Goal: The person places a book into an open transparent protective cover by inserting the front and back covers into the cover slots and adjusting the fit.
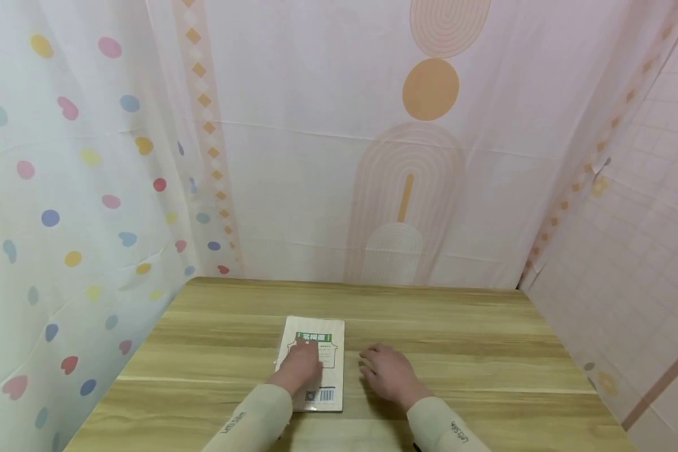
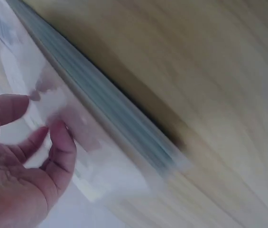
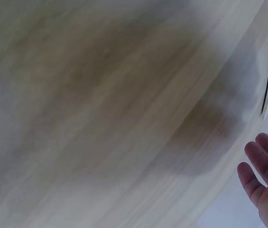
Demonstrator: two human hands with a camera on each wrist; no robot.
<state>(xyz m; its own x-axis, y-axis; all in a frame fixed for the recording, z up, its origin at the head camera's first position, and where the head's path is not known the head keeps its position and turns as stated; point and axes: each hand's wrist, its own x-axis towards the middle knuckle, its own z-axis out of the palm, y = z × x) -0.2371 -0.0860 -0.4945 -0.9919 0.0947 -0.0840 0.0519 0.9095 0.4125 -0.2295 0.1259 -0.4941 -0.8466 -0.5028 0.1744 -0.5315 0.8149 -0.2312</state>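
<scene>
A book with a pale cover, a green title strip and a barcode at its lower edge lies flat on the wooden table. My left hand is over the cover, its fingers loosely bent with the fingertips close to the glossy surface. In the left wrist view, the thick page edge of the book runs beyond the bent fingers of that hand. To the right of the book, my right hand rests low over the table, holding nothing. Its spread fingers show in the right wrist view.
The wooden table has a patterned white curtain behind its far edge. A dotted curtain hangs along the left side, and a checked one along the right.
</scene>
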